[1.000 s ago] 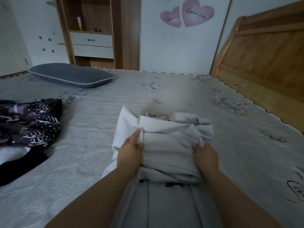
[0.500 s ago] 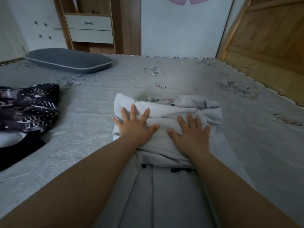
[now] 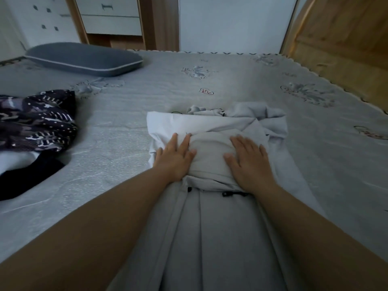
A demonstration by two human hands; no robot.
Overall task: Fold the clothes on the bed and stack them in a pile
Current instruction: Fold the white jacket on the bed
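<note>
A light grey garment (image 3: pixel 212 133) lies on the bed (image 3: pixel 262 85) straight ahead, its far part folded back into a thick bundle and its near part stretching flat toward me. My left hand (image 3: pixel 175 157) presses flat on the bundle's left side with straight fingers. On the right side my right hand (image 3: pixel 248 162) lies palm down, fingers spread. Small black buckles (image 3: pixel 232 193) show just below the fold. A pile of other clothes, dark with a pale pattern (image 3: pixel 35 120), sits at the left with white and black pieces under it.
A grey pillow (image 3: pixel 84 58) lies at the far left of the bed. A wooden headboard (image 3: pixel 340 43) rises on the right. Beyond the bed stand a wooden cabinet with white drawers (image 3: pixel 109 15) and a white wall.
One second ago both hands gripped the garment's folded part by its sides. They then let go and lay flat on top, and now press a little nearer me. The camera tilted down.
</note>
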